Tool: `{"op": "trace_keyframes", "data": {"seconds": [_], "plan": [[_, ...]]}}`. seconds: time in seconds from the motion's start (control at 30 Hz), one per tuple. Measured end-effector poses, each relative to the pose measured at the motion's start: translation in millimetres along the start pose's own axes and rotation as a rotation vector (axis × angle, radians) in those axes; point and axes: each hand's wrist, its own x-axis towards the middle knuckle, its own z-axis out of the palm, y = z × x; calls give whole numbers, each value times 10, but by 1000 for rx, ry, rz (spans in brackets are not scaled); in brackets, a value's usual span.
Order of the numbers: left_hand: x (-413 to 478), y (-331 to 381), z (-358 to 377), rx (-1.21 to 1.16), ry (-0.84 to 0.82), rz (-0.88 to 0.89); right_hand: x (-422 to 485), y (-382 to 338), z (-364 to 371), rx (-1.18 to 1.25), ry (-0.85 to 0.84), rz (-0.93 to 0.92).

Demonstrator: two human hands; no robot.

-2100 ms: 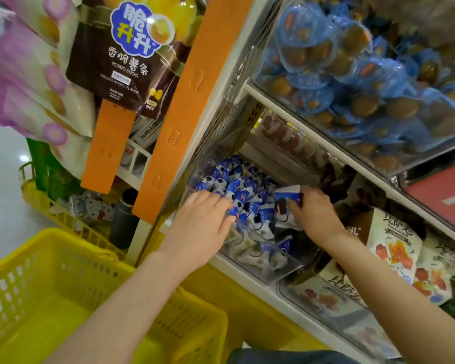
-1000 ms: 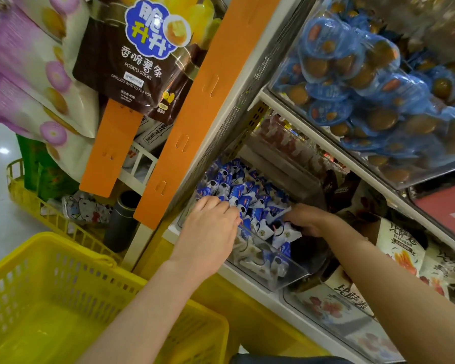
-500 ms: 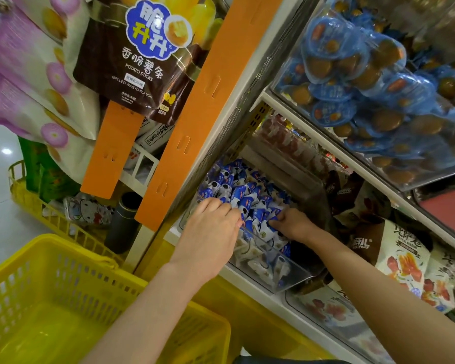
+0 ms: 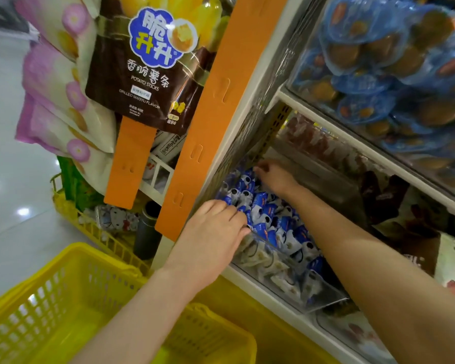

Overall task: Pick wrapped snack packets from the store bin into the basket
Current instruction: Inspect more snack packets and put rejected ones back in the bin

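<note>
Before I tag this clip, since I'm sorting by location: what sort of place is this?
Most likely a snack aisle in a shop: a hanging potato-stick bag, a clear shelf bin heaped with wrapped snack packets, and a yellow shopping basket below.

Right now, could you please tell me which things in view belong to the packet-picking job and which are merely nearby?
In the job: blue-and-white snack packets, clear bin, yellow basket, left hand resting on the packets, right hand at the bin's back.

Just nearby: potato sticks bag, pink-flowered bags, blue packs on the upper shelf, dark flask.
</note>
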Motion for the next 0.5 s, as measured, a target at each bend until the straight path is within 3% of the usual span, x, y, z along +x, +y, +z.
{"op": "trace_keyframes", "data": {"seconds": [0.17, 0.33, 0.5], "plan": [[27, -26, 38, -18, 19, 10, 346, 57, 134, -41, -102, 89], [46, -34, 47, 0, 14, 32, 452, 124, 213, -32, 34, 114], [37, -10, 13, -2, -33, 12, 304, 117, 123, 127, 238, 62]]}}
